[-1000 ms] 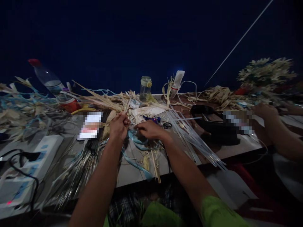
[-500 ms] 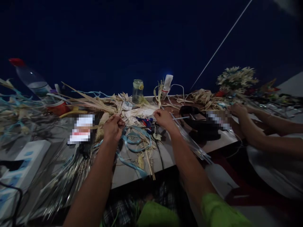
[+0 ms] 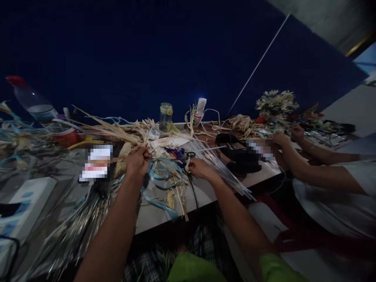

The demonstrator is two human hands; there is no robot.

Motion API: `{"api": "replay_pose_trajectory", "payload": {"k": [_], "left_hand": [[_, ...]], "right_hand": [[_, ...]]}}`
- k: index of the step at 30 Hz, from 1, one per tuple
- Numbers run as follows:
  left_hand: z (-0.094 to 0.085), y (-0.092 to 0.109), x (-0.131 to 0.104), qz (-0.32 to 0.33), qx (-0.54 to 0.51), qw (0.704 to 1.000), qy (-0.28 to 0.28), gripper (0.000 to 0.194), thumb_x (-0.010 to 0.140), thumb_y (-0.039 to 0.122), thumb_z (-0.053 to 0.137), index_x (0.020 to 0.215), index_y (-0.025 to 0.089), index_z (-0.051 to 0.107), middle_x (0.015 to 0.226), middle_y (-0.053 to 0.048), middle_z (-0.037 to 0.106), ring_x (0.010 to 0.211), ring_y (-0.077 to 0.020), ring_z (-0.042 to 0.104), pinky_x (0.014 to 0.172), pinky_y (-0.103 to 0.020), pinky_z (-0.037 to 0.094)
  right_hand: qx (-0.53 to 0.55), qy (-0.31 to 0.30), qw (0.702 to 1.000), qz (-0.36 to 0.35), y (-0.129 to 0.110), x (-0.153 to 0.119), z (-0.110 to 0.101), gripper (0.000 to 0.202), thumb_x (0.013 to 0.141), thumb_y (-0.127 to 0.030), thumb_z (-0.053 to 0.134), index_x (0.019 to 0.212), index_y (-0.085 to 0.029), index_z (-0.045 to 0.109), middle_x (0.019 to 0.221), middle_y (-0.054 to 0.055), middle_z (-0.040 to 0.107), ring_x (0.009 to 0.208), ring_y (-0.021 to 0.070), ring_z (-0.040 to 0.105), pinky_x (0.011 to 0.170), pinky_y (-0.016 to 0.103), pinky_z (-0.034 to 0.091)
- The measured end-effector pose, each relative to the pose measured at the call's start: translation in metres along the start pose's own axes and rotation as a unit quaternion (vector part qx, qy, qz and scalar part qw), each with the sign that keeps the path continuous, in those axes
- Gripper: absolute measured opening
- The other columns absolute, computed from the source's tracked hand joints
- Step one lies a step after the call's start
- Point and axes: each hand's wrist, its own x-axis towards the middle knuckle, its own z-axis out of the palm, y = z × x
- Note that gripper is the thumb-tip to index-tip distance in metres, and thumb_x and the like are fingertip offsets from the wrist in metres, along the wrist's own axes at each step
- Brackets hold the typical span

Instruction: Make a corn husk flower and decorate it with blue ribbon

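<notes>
My left hand (image 3: 137, 159) is closed in a pinch, with a thin dried husk strip (image 3: 147, 137) rising from its fingertips. My right hand (image 3: 201, 168) has its fingers drawn together at a small pale piece (image 3: 187, 166); the fingertips are partly hidden, so I cannot make out what is between them. Just beyond that hand lie a blue and red glue gun (image 3: 177, 153) and the dark loops of what look like scissor handles (image 3: 190, 154). Between my hands a coil of light blue ribbon (image 3: 164, 172) rests on the table.
Clear thin rods (image 3: 223, 168) lie right of my right hand, near a black object (image 3: 242, 156). A lidded bottle (image 3: 166, 116) stands at the back. Thin stems (image 3: 79, 227) and a power strip (image 3: 29, 203) are at left. Another person's hands (image 3: 283, 140) work at right.
My right hand has come down toward me, from above the glue gun to the pale piece beside it. My left hand keeps its pinch. The view has turned slightly right.
</notes>
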Motion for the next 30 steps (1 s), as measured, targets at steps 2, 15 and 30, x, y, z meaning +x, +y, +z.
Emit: {"api": "replay_pose_trajectory", "payload": {"k": [2,15,30], "left_hand": [[0.000,0.000,0.000,-0.002,-0.002,1.000,0.007,0.010,0.063,0.009,0.059,0.062,0.013,0.049,0.046,0.006,0.043,0.037,-0.0021,0.033,0.042,-0.017,0.032],[0.004,0.001,-0.003,-0.001,-0.008,1.000,0.007,0.009,0.067,0.008,0.055,0.062,0.013,0.049,0.047,0.005,0.044,0.036,-0.0030,0.033,0.040,-0.017,0.030],[0.003,-0.001,-0.004,-0.003,-0.017,1.000,0.012,0.013,0.066,0.011,0.060,0.060,0.014,0.048,0.049,0.005,0.045,0.038,-0.0023,0.033,0.042,-0.017,0.029]], "right_hand": [[0.040,0.018,0.999,-0.004,0.003,0.001,-0.004,0.018,0.071,-0.023,0.050,0.080,-0.015,0.064,0.076,0.004,0.064,0.067,0.0131,0.053,0.058,0.022,0.033],[0.075,0.190,0.979,-0.019,-0.007,0.052,-0.043,0.022,0.074,-0.026,0.049,0.083,-0.013,0.065,0.079,0.004,0.065,0.071,0.0139,0.056,0.063,0.022,0.037],[0.035,0.218,0.975,-0.018,-0.034,0.094,-0.019,0.034,0.082,-0.025,0.037,0.105,-0.014,0.059,0.105,0.009,0.061,0.097,0.0169,0.053,0.083,0.025,0.037]]}}
